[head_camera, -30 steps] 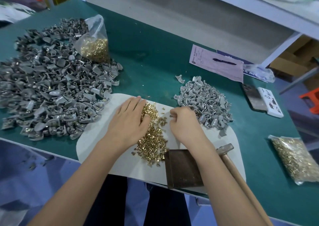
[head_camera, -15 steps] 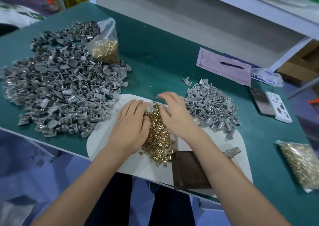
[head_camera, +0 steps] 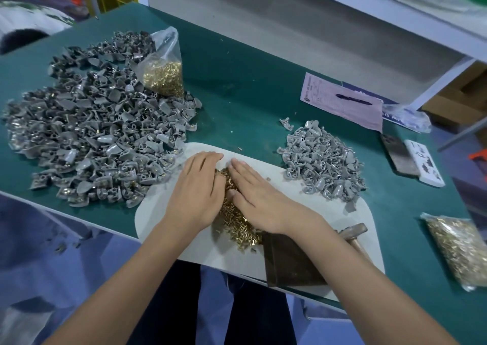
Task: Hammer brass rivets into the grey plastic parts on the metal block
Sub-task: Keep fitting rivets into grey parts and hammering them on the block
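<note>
Both hands, left hand (head_camera: 196, 194) and right hand (head_camera: 259, 195), lie flat, fingers straight, gripping nothing, corralling the brass rivets (head_camera: 237, 223). Push too hard and rivets probably skitter off the white mat (head_camera: 163, 212) over the counter (head_camera: 250, 86) edge.

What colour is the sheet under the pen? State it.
Pale pink, with faint printed text, under the black pen; the sheet shows in the head view.
</note>
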